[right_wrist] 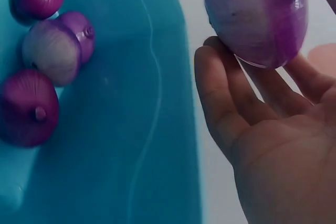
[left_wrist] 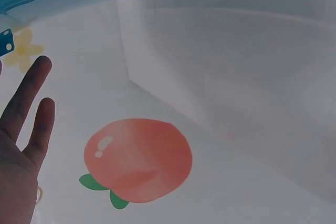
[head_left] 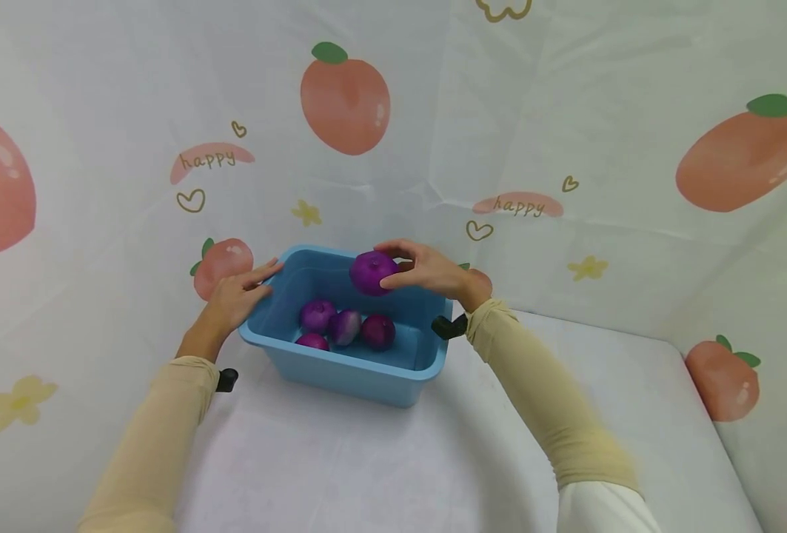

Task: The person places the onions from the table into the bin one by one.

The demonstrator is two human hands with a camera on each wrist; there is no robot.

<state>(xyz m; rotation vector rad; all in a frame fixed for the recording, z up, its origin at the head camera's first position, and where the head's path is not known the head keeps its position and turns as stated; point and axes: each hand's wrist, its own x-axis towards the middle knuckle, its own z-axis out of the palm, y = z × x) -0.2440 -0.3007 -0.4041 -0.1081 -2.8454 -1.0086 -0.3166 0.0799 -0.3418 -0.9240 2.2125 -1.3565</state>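
A blue plastic bin [head_left: 340, 377] stands on the white surface, with several purple onions inside, among them a dark one [head_left: 378, 332] and a pale-sided one [head_left: 345, 327]. Over the bin's back rim my right hand [head_left: 433, 272] holds another purple onion [head_left: 374, 273] between thumb and fingers. Close up in the right wrist view, that onion [right_wrist: 254, 17] has a pale side and a glossy purple side. At the bin's left end my left hand [head_left: 233, 300] touches the rim. Two straight fingers [left_wrist: 39, 129] show in the left wrist view; its other fingers are mostly cut off.
Behind the bin hangs a white cloth [head_left: 406, 170] printed with peaches, hearts and yellow flowers. It meets the white tabletop [head_left: 366, 474] just behind the bin. Black wrist mounts [head_left: 449, 327] stick out from both sleeves, the right one near the bin's right rim.
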